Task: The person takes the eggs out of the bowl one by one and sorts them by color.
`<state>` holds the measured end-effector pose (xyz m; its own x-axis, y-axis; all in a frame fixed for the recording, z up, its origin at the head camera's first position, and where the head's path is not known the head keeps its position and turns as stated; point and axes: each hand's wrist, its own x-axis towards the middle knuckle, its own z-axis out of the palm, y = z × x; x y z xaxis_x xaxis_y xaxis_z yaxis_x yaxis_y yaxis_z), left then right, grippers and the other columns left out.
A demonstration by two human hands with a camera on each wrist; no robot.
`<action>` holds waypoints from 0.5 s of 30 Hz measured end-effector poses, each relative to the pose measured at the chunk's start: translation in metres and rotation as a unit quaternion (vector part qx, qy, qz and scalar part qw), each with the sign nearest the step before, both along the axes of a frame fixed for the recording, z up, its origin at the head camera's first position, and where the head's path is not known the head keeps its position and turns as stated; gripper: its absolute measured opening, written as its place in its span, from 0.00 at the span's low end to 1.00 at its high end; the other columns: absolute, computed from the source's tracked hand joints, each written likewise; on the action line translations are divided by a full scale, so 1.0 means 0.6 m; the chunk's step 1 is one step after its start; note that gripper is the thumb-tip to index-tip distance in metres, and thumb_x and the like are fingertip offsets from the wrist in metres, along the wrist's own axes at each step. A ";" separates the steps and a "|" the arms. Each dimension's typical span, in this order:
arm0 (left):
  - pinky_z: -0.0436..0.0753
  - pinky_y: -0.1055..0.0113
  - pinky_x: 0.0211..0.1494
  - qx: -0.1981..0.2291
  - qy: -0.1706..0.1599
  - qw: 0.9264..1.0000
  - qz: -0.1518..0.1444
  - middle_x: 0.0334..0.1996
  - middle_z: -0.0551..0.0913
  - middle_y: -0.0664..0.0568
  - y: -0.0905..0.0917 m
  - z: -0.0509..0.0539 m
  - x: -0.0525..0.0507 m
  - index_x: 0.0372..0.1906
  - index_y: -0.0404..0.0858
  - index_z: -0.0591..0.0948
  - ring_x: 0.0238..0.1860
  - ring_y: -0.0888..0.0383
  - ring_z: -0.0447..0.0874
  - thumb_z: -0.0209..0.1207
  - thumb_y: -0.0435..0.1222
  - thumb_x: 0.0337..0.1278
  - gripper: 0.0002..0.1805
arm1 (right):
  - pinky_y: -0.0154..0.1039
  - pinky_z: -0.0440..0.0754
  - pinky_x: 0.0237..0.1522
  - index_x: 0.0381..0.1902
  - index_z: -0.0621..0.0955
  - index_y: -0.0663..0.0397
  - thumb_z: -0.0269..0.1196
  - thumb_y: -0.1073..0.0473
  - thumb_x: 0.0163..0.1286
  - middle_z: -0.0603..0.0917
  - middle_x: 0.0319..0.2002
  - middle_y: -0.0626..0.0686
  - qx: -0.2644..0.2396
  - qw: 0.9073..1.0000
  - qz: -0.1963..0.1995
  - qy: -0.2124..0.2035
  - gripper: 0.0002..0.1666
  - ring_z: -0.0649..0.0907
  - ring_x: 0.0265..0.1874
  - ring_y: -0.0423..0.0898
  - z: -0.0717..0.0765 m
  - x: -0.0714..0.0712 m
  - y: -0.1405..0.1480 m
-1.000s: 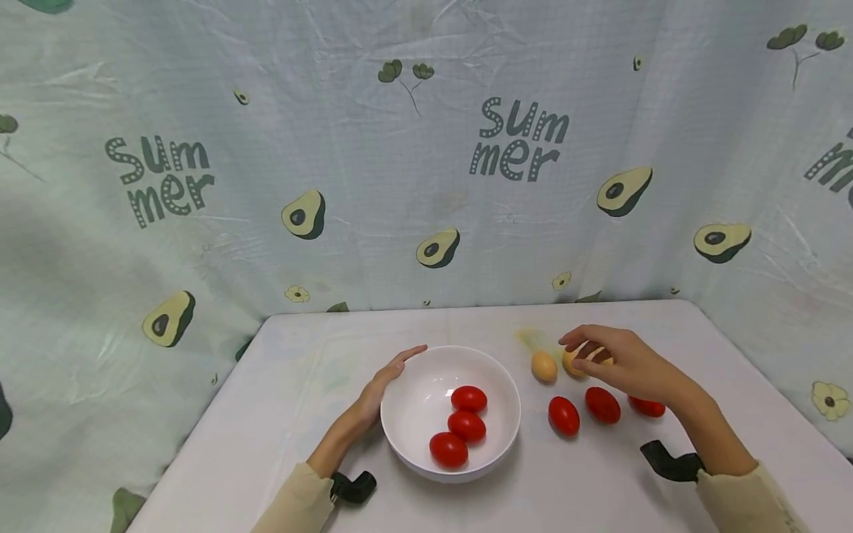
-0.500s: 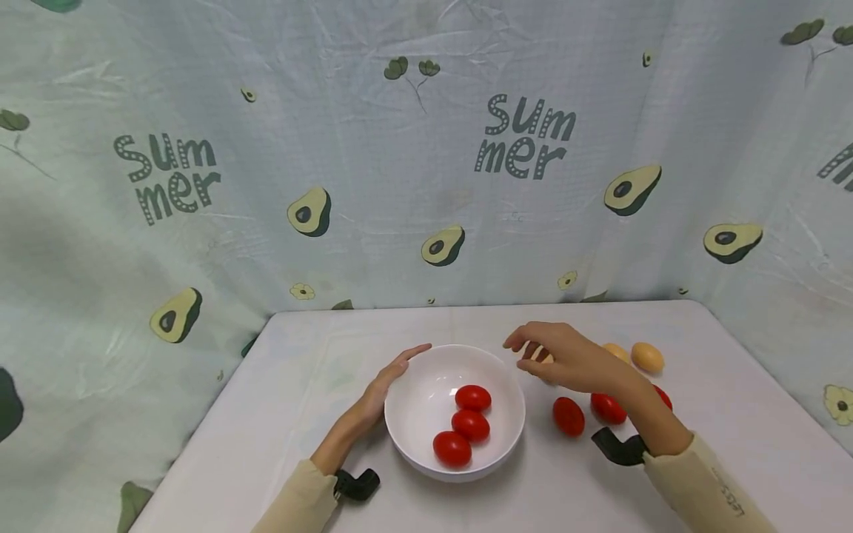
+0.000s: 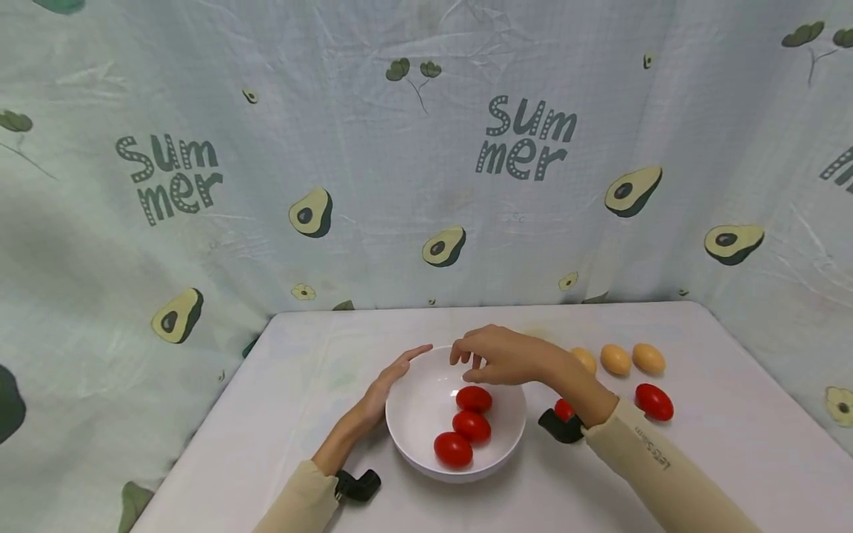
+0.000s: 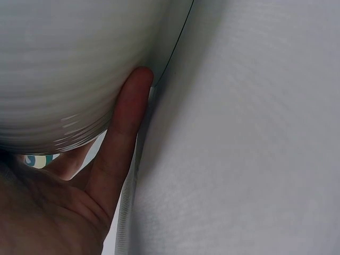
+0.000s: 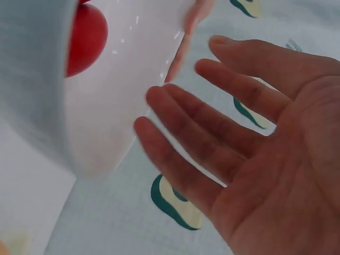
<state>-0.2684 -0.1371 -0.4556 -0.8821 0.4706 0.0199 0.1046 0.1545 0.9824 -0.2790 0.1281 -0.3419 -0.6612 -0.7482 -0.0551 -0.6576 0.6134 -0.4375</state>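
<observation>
A white bowl (image 3: pixel 415 414) stands on the table with three oval red tomatoes (image 3: pixel 472 427) inside. My left hand (image 3: pixel 375 396) rests against the bowl's left side, its fingers lying along the outer wall. In the left wrist view, one straight finger (image 4: pixel 125 119) touches that wall (image 4: pixel 69 69). Over the far right part of the bowl hovers my right hand (image 3: pixel 500 355). Its palm faces the camera in the right wrist view; the fingers (image 5: pixel 180 164) are loosely extended and hold nothing. A tomato (image 5: pixel 87 40) shows beyond the bowl's rim there.
Right of the bowl lie a red tomato (image 3: pixel 654 402) and another (image 3: pixel 564 409) partly covered by the right arm. Three yellow-orange egg-shaped fruits (image 3: pixel 615 360) form a row behind. A patterned curtain (image 3: pixel 373 148) hangs past the table's far edge.
My right hand has moved left from above the yellow-orange fruits to over the bowl. The left hand has stayed against the bowl, and the three tomatoes inside look unmoved.
</observation>
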 end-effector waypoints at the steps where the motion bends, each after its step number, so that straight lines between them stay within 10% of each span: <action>1: 0.81 0.73 0.62 0.002 0.002 1.000 -0.003 0.80 0.62 0.51 0.000 -0.001 -0.001 0.81 0.54 0.60 0.73 0.46 0.71 0.28 0.53 0.83 0.30 | 0.39 0.88 0.47 0.55 0.85 0.50 0.68 0.59 0.69 0.88 0.50 0.51 0.011 1.000 -0.002 -0.007 0.17 0.85 0.46 0.44 -0.001 -0.002 -0.005; 15: 0.82 0.73 0.60 0.014 0.012 1.000 -0.015 0.80 0.63 0.45 0.000 -0.005 -0.007 0.82 0.49 0.59 0.67 0.56 0.77 0.28 0.52 0.83 0.32 | 0.43 0.88 0.46 0.54 0.85 0.42 0.71 0.55 0.65 0.85 0.48 0.51 0.129 0.986 -0.048 -0.089 0.19 0.80 0.46 0.45 -0.005 -0.018 -0.041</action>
